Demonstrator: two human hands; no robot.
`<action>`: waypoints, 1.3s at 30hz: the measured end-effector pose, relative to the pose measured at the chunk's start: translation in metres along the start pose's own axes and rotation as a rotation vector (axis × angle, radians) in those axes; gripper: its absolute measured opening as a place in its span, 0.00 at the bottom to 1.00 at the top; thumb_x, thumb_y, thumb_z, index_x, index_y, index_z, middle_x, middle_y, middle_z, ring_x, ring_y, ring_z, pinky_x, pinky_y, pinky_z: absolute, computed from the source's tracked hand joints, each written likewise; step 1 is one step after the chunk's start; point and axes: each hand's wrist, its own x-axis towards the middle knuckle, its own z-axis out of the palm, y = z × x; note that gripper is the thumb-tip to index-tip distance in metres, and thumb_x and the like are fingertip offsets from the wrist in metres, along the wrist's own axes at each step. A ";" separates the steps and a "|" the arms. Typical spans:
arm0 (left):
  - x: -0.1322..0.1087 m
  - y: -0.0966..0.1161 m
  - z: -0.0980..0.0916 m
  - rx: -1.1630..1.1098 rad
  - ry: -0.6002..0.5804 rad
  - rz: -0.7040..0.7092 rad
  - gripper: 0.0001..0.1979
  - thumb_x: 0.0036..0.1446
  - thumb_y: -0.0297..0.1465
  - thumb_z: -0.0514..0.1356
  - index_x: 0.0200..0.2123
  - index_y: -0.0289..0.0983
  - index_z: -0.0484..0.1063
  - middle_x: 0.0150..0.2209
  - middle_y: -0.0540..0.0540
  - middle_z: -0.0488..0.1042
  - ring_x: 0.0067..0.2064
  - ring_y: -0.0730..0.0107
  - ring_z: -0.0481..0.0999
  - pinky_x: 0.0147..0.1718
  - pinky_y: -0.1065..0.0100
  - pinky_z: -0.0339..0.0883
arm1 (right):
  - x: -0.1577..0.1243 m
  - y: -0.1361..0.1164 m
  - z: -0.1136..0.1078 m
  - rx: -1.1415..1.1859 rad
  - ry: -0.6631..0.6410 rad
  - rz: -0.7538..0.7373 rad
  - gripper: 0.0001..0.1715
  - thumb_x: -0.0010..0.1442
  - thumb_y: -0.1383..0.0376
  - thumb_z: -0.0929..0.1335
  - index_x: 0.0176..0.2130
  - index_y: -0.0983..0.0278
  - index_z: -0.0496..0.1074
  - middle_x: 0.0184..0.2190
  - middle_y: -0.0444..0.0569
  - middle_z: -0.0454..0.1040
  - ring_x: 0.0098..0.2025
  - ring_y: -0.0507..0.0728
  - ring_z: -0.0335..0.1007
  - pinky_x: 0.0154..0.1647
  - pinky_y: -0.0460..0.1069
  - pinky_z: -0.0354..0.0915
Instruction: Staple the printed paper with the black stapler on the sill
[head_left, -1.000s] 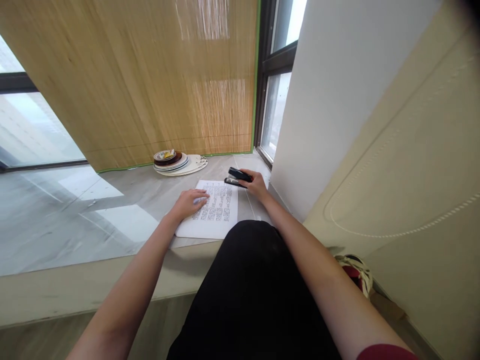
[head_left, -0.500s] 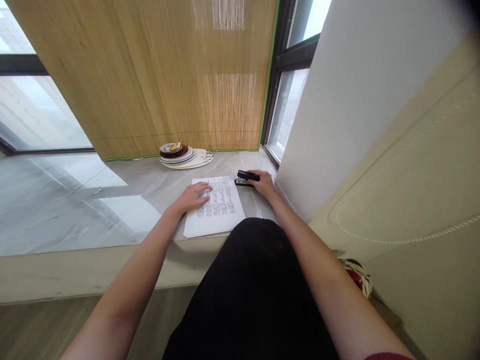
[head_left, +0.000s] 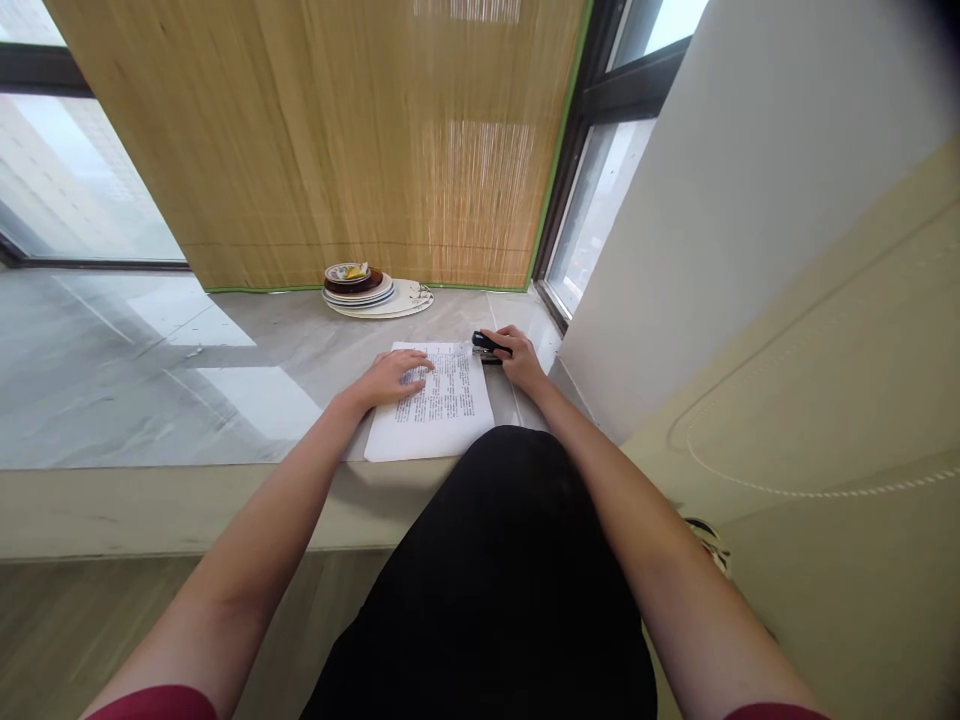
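Printed sheets of paper (head_left: 450, 405) lie on the marble windowsill, close to its front edge. My left hand (head_left: 392, 377) rests on their left side with its fingers spread. My right hand (head_left: 519, 358) is wrapped round a black stapler (head_left: 484, 342) at the upper right corner of the paper. The stapler's front end reaches over that corner; whether the sheets lie between its jaws is too small to tell. Part of the stapler is hidden by my fingers.
A stack of plates (head_left: 360, 290) with a small yellow item on top stands at the back of the marble sill (head_left: 262, 420). Behind it hangs a bamboo blind (head_left: 337, 150). A white wall (head_left: 660, 250) closes off the right side, and my knee (head_left: 517, 480) is at the sill's front edge.
The stapler has moved left onto the paper's upper right corner, and my right hand's fingers now lie over its top. My left hand stays on the paper. The camera view has shifted slightly.
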 end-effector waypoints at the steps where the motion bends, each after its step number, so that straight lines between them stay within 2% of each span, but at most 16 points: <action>1: 0.000 0.000 0.001 0.002 0.003 0.002 0.21 0.62 0.42 0.61 0.57 0.47 0.80 0.66 0.42 0.74 0.68 0.44 0.69 0.70 0.47 0.55 | 0.000 0.000 0.001 -0.030 -0.006 0.001 0.31 0.64 0.70 0.64 0.62 0.53 0.78 0.50 0.51 0.73 0.54 0.63 0.71 0.64 0.62 0.67; 9: -0.001 0.001 0.000 0.007 0.012 -0.007 0.21 0.62 0.40 0.62 0.57 0.48 0.80 0.65 0.43 0.74 0.68 0.44 0.69 0.69 0.47 0.57 | 0.004 -0.005 0.006 -0.207 -0.047 0.005 0.34 0.67 0.72 0.60 0.64 0.50 0.76 0.53 0.53 0.72 0.54 0.65 0.66 0.60 0.66 0.65; 18: 0.000 -0.001 0.002 0.047 -0.021 -0.008 0.22 0.64 0.42 0.59 0.59 0.48 0.79 0.67 0.42 0.71 0.68 0.45 0.67 0.70 0.45 0.52 | 0.007 -0.006 0.010 -0.245 -0.063 -0.003 0.32 0.69 0.70 0.61 0.66 0.51 0.75 0.53 0.55 0.72 0.53 0.66 0.64 0.57 0.64 0.66; 24: 0.001 0.001 0.000 0.049 -0.036 -0.012 0.22 0.63 0.41 0.61 0.59 0.48 0.79 0.67 0.42 0.71 0.68 0.44 0.68 0.69 0.45 0.53 | 0.008 -0.008 0.010 -0.267 -0.076 -0.018 0.30 0.71 0.68 0.61 0.66 0.50 0.74 0.53 0.55 0.72 0.54 0.67 0.63 0.56 0.64 0.65; 29: 0.000 0.003 0.000 0.040 -0.035 -0.016 0.21 0.63 0.40 0.61 0.58 0.48 0.79 0.67 0.43 0.72 0.68 0.44 0.68 0.69 0.45 0.53 | 0.009 -0.006 0.011 -0.268 -0.078 -0.008 0.32 0.70 0.70 0.61 0.66 0.49 0.74 0.54 0.54 0.71 0.53 0.66 0.63 0.56 0.63 0.64; 39: 0.001 0.005 -0.002 0.103 -0.068 -0.017 0.23 0.65 0.42 0.58 0.60 0.48 0.77 0.68 0.43 0.70 0.68 0.46 0.67 0.69 0.44 0.54 | 0.008 -0.015 0.007 -0.449 -0.180 -0.032 0.35 0.70 0.72 0.59 0.67 0.47 0.72 0.57 0.56 0.69 0.55 0.67 0.59 0.53 0.62 0.59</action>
